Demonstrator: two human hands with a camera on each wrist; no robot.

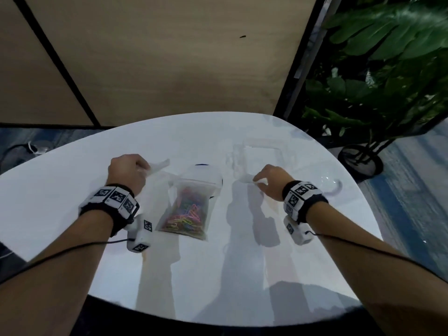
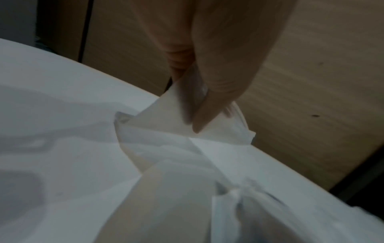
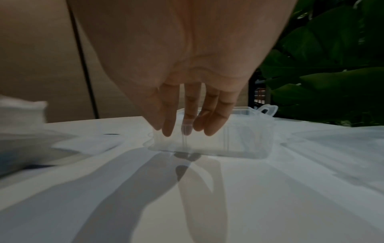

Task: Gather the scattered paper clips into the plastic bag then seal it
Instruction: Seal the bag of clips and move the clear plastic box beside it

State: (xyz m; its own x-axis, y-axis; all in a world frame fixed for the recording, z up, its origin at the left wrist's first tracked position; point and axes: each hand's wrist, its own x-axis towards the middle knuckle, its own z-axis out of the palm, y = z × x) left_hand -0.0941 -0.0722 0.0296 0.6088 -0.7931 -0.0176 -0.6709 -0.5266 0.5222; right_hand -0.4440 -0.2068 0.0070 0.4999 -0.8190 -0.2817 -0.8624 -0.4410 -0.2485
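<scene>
A clear plastic bag lies at the middle of the white table, with several colourful paper clips heaped in its lower half. My left hand pinches the bag's upper left corner and lifts that flap off the table. The left wrist view shows thumb and finger of this hand closed on the thin plastic. My right hand hovers to the right of the bag, apart from it. In the right wrist view its fingers hang straight down and hold nothing. No loose clips show on the table.
A clear lidless plastic box stands just beyond my right hand. A potted plant fills the far right, off the table. A small dark object peeks from behind the bag's top. Wood panels back the table.
</scene>
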